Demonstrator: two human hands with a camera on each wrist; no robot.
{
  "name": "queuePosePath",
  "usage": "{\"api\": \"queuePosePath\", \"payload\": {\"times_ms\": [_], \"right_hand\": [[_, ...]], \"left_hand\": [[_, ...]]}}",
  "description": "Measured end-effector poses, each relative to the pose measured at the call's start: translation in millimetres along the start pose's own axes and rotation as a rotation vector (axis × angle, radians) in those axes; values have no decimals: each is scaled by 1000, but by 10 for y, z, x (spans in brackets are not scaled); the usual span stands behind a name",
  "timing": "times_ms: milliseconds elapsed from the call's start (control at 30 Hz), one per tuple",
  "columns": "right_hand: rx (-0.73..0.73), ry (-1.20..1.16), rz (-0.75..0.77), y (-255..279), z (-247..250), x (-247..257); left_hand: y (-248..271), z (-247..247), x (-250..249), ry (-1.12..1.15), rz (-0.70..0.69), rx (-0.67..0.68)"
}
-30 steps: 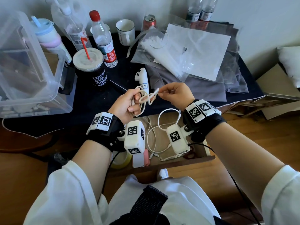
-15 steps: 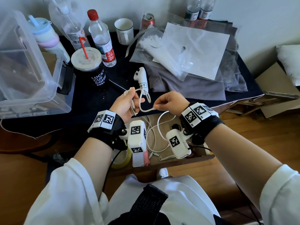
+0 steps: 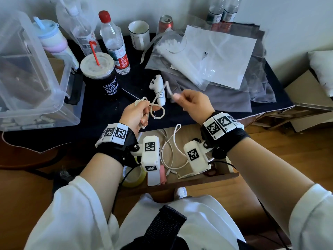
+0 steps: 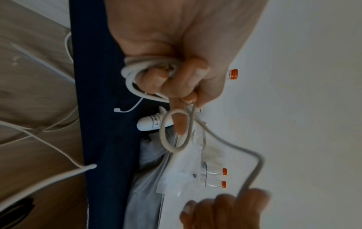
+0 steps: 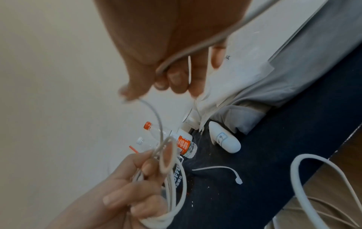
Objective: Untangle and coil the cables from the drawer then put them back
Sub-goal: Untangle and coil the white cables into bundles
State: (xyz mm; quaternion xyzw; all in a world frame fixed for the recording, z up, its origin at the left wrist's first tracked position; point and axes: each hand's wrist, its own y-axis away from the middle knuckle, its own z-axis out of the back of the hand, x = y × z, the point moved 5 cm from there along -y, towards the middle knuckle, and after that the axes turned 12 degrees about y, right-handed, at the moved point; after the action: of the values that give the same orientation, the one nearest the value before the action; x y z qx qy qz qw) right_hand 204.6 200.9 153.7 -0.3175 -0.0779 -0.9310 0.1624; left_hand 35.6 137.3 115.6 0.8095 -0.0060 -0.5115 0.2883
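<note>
- Left hand (image 3: pixel 135 114): fingers curled round a small coil of the white cable (image 3: pixel 158 112), held above the front edge of the bench (image 3: pixel 100 112).
- Left wrist view adds detail: several turns bunched in the palm, one loose loop hanging over the extended index finger (image 4: pixel 179 122).
- Right hand (image 3: pixel 193 105): pinches the cable's free end between thumb and fingers, raised just right of the left hand; motion-blurred in all three views.
- Right wrist view shows the cable running across the right palm and arcing down to the left hand's coil; head view hides that stretch.
- Open drawer (image 3: pixel 207 177) sits below both hands; more white cables (image 3: pixel 169 152) lie loose inside, still uncoiled. Also a yellow tape roll (image 3: pixel 134 177) at its left end.
- Only the wrist views show a white cable tie (image 5: pixel 221 170) lying on the dark bench cloth.
- White controller (image 3: pixel 158 89) lies on the bench just beyond the hands, apart from the cable.
- Head view only: clear plastic bin (image 3: pixel 32 78) far left, coffee cup (image 3: pixel 100 76) with red straw, water bottle (image 3: pixel 115 42), mug (image 3: pixel 139 34), plastic bags (image 3: pixel 212 56) on grey cloth right.
</note>
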Motion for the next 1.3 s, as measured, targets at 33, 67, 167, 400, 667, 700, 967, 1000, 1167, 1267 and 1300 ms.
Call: {"api": "queuePosePath", "payload": {"times_ms": [33,67,167,400,667,700,967,1000,1167,1267,1300], "right_hand": [[-48,22,-33,-13,29,-36],[-73,63,-80,-20,71,-68],[36,221,-223,-49,24,-256],[52,345,177,-31,-83,27],[153,-102,103,73,-269,75],[108,-98,106,72,-228,72],[-101,-41,60,40,-44,-36],[-94,-27,44,42,-50,-44],[-124,-110,-32,30,-96,-84],[-11,-84,32,26,-166,-49],[70,-85,70,32,-215,-27]], "left_hand": [[-4,5,-1,0,2,0],[-9,5,-3,4,2,4],[-11,-26,-10,51,0,53],[39,-222,33,-23,36,166],[32,-269,-6,81,44,179],[16,-239,0,67,47,155],[55,-235,25,38,76,179],[59,-247,22,47,75,191],[124,-398,26,16,129,337],[150,-447,39,9,158,397],[152,-452,45,19,169,407]]}}
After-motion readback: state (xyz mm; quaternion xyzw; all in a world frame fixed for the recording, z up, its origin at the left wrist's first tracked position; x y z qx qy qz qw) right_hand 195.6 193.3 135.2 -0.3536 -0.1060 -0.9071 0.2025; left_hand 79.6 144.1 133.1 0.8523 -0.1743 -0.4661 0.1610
